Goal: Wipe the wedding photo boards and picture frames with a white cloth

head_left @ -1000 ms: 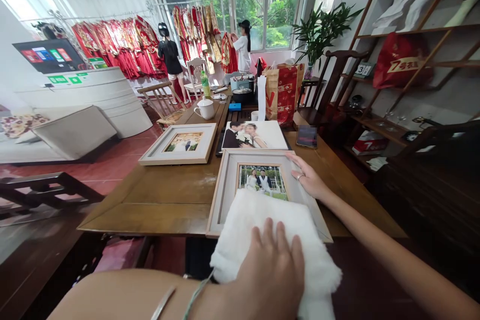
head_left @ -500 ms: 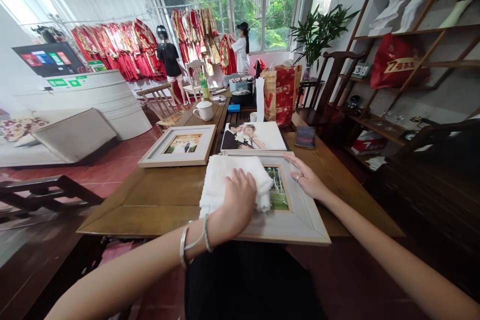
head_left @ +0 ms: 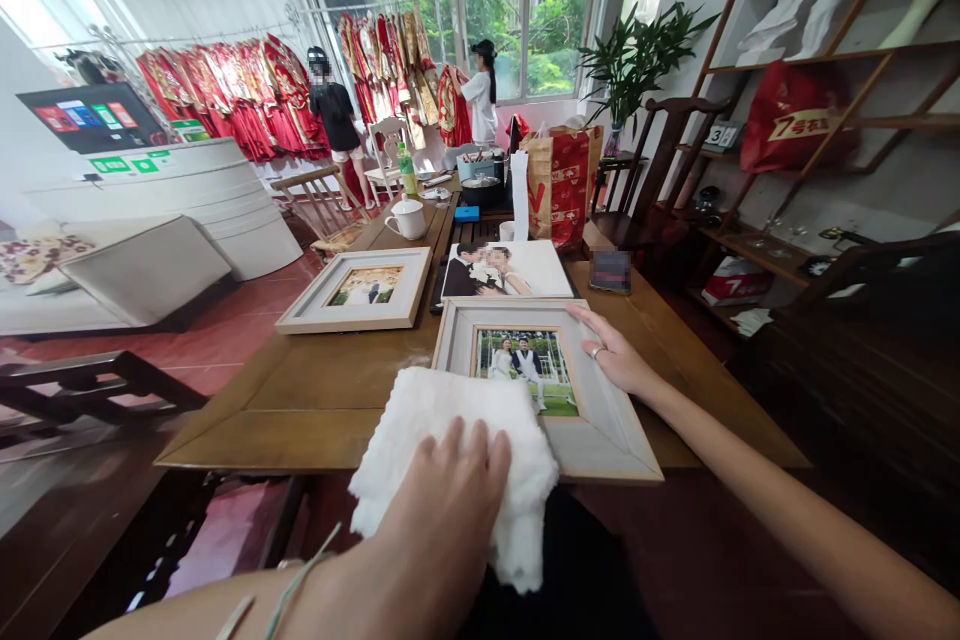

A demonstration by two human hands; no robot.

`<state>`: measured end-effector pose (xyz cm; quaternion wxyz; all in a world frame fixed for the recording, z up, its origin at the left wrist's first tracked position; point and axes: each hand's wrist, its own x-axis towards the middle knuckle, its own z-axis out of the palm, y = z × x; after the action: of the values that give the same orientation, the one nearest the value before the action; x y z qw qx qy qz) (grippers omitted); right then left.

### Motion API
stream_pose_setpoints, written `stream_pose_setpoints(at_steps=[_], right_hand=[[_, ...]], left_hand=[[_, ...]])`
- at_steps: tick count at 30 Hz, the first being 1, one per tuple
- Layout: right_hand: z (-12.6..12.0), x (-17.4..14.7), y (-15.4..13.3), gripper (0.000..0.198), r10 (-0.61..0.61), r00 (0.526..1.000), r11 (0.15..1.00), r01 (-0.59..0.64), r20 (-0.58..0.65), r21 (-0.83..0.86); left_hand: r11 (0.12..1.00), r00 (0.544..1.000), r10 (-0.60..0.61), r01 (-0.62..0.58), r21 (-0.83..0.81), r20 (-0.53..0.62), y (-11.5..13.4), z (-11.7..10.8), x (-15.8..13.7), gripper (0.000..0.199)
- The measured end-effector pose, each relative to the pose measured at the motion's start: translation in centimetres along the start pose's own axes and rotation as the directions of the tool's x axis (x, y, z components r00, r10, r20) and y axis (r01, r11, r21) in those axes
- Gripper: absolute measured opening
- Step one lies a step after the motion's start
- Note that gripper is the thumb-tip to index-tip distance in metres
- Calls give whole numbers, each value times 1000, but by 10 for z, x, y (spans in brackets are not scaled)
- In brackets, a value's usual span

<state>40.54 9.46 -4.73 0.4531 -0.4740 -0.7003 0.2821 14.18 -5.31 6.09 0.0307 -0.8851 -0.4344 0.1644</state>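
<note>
A white cloth (head_left: 457, 410) hangs over the near left part of a pale picture frame (head_left: 607, 420), its lower corner drooping past the table edge. My left hand (head_left: 442, 500) is closed on the cloth, palm down. On the frame's right side, my right hand (head_left: 611, 350) grips the border, fingers lying along its upper right. Inside the frame, a photo (head_left: 525, 365) of two people outdoors shows, partly covered by the cloth. The frame lies on the wooden table (head_left: 315, 410), overhanging its near edge.
Another framed photo (head_left: 356, 290) lies at left. A large print (head_left: 510, 270) lies just beyond my frame, with a phone (head_left: 611, 272) at right. Farther back are a lidded white cup (head_left: 406, 218) and a paper bag (head_left: 562, 185). Two people stand by red garments.
My left hand has drawn the cloth toward me and down, off the frame's upper left, uncovering more of the photo. My right hand stays on the frame.
</note>
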Motion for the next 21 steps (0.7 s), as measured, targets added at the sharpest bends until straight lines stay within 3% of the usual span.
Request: stream_pose_setpoints(at_steps=[4,8,11,14,17,21], right_hand=[[-2,0,-1,57,-5,1000,1000,5,8,-14],[-2,-1,3,58,0,1000,1000,0,6,-19],[0,-2,7,57,-3,1000,1000,3,-2,-16],[1,-2,10,58,-11,1000,1000,11,0,-10],[3,-2,10,58,-14,1000,1000,14,2,0],[3,-1,7,58,-15,1000,1000,15,-5,7]], left_hand=[[996,996,-86,86,-8,-5,0,-2,0,65],[985,979,-174,175,0,-102,-22,-6,39,62],[954,938,-299,293,-60,-177,-43,-5,73,60],[938,909,-348,335,-92,-229,-61,-3,95,65],[947,920,-321,309,-87,-227,-67,-1,95,66],[973,961,-229,225,-42,-157,-49,-3,63,66]])
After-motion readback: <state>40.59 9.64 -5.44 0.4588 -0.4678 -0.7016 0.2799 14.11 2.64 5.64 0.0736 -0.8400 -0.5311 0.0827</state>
